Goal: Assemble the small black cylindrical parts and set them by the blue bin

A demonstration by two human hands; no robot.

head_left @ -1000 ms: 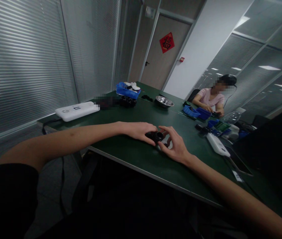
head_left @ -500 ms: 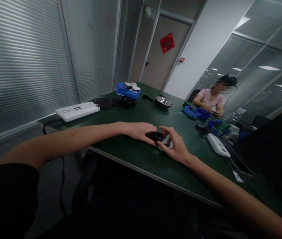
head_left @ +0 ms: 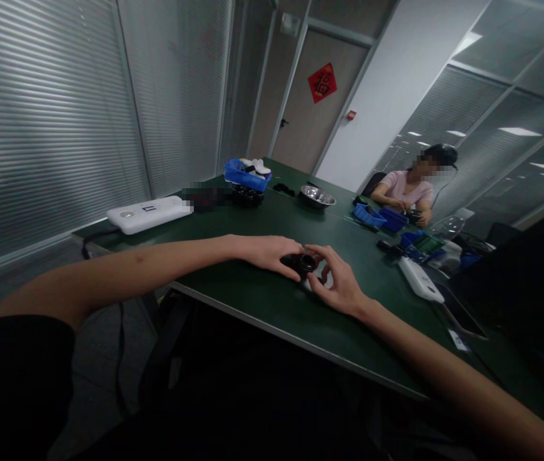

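A small black object with a round, ring-shaped opening (head_left: 307, 263) sits low over the near part of the green table, between my two hands. My left hand (head_left: 269, 251) comes from the left and is closed on its left side, thumb in front and fingers behind. My right hand (head_left: 336, 278) is curled around its right side, with thumb and forefinger at the round rim. Beneath the right palm shows a pale patch that I cannot make out. The hands cover much of the object, so its exact kind is hidden.
On the green table (head_left: 252, 307) are a white device (head_left: 151, 215), a blue basket (head_left: 240, 174) of small items, a metal bowl (head_left: 317, 197) and another white device (head_left: 420, 280). A co-worker (head_left: 406, 189) sits at the far right near blue bins (head_left: 393, 219).
The black object's round opening has tilted slightly toward me. My right thumb and fingers have shifted a little around its rim. My left hand stays in place. The co-worker's hands have moved.
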